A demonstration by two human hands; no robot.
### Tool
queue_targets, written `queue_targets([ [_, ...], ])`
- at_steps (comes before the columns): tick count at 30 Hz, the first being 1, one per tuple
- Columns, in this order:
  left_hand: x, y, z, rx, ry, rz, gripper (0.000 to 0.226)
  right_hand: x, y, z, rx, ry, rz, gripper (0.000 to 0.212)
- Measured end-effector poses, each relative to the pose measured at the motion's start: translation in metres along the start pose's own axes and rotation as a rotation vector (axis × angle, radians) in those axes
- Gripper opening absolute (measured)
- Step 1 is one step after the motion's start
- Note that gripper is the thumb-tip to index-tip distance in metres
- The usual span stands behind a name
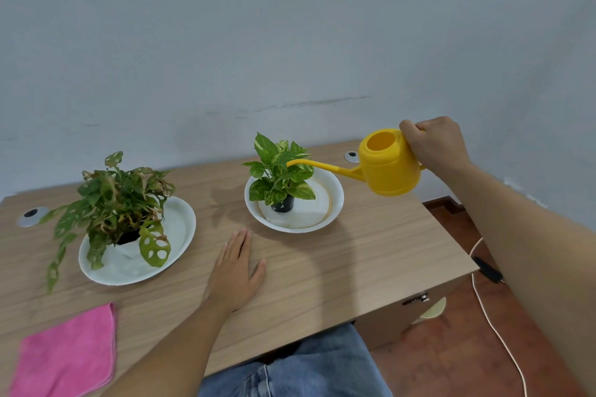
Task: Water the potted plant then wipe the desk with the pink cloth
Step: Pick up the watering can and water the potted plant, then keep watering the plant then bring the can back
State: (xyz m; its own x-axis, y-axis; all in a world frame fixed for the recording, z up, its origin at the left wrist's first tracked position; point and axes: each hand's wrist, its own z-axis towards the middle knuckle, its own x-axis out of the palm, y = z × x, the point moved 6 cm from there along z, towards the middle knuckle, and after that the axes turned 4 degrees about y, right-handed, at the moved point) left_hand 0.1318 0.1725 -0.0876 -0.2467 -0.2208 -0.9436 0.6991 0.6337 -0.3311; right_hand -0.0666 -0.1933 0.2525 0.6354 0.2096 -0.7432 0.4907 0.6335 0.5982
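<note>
My right hand grips the handle of a yellow watering can, held in the air at the desk's right. Its long spout tip reaches the leaves of a small green potted plant, which stands in a black pot inside a white bowl. My left hand rests flat on the wooden desk, fingers straight, in front of that bowl. A pink cloth lies flat at the desk's near left corner.
A larger plant with holed, partly browned leaves sits in a white dish at the left. Two metal cable grommets are set in the desk's back. A white cable runs over the red floor at right.
</note>
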Motion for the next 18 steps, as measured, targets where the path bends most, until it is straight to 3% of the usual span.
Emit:
queue_targets([
  [5,-0.001,0.000,0.001,0.015,0.028,-0.027,0.094,0.000,0.003,0.001,0.039,-0.006,0.087,0.053],
  [18,-0.033,0.057,-0.060,0.012,-0.063,-0.093,0.078,0.041,0.061,0.003,0.012,0.060,0.253,0.050],
])
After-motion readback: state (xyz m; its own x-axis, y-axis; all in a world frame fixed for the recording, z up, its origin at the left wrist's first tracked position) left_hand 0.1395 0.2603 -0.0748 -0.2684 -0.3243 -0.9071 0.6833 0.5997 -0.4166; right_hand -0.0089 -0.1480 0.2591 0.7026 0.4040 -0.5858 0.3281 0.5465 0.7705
